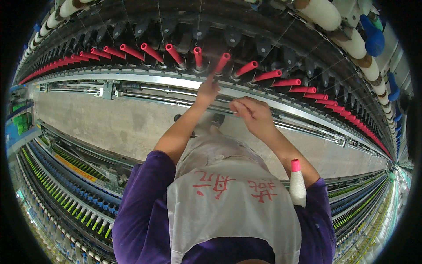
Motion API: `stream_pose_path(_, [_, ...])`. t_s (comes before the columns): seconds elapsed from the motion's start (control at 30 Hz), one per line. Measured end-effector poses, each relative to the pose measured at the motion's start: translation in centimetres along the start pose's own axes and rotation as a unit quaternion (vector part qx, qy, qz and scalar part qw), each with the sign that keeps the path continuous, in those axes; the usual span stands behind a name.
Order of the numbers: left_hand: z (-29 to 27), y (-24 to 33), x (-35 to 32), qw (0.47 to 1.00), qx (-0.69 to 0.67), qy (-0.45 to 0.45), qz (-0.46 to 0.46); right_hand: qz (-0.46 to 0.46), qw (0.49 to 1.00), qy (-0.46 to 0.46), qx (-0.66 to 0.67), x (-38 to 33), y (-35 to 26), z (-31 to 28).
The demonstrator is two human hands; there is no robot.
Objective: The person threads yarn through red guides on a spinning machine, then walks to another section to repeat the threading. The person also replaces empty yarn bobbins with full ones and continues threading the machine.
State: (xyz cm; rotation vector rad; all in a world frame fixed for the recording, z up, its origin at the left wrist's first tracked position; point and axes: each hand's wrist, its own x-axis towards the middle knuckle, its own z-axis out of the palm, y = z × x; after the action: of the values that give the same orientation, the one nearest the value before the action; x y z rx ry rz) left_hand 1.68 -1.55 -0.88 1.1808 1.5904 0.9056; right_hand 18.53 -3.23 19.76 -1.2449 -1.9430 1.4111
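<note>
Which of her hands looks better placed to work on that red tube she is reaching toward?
The left hand, probably. Its fingertips are right at the base of the tilted red tube on the spindle row. The right hand is lower and farther back, fingers curled, apparently pinching something too fine to see.

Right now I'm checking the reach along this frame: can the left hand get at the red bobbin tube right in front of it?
Probably yes. The left hand is stretched out with its fingertips just below the tilted red bobbin tube, and nothing shows between them.
</note>
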Motion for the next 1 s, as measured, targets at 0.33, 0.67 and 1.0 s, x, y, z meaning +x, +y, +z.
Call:
stream_pose_path(0.33, [-0.5,0.4,-0.3,0.997,0.061,0.017,0.051,-0.037,0.997,-0.001,-0.066,3.4,2.0,3.0])
stream_pose_path(0.67, [-0.8,1.0,-0.6,0.997,0.019,0.007,0.069,-0.033,0.994,-0.005,-0.106,4.1,2.7,4.4])
stream_pose_path(1.0, [-1.1,1.3,-0.3,0.998,0.051,0.011,0.026,0.251,0.939,-0.042,0.23,0.6,0.0,0.7])
